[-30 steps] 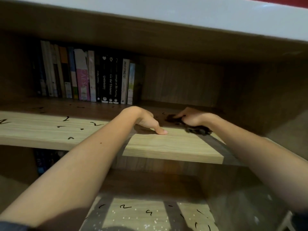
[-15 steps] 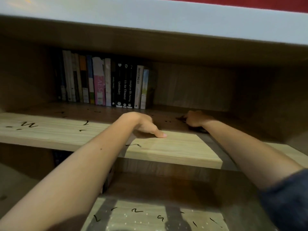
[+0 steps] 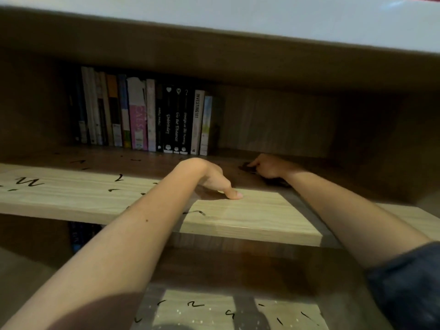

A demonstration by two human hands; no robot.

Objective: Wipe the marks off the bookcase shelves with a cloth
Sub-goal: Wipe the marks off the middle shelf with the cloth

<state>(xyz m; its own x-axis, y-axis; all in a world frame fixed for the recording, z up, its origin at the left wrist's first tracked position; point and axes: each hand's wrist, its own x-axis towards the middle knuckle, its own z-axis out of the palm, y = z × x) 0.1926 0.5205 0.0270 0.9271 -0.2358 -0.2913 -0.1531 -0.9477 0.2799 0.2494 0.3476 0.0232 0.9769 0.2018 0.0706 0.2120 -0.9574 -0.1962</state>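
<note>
A light wooden shelf [image 3: 250,217] runs across the bookcase, with several black pen marks [image 3: 29,181] on its left half. My right hand [image 3: 267,166] is deep in the shaded back of the shelf, gripping a dark cloth [image 3: 273,181] and pressing it on the wood. Much of the cloth is hidden under the hand and in shadow. My left hand [image 3: 214,178] rests near the shelf's front, fingertips down on the wood, holding nothing.
A row of upright books [image 3: 147,120] stands at the back left of the shelf. The board above [image 3: 214,51] hangs low over it. A lower shelf [image 3: 214,310] carries more black marks. The right side wall [image 3: 392,151] is close to my right hand.
My right hand has pushed the cloth farther back into the shaded part of the shelf. My left hand has stayed planted at the front.
</note>
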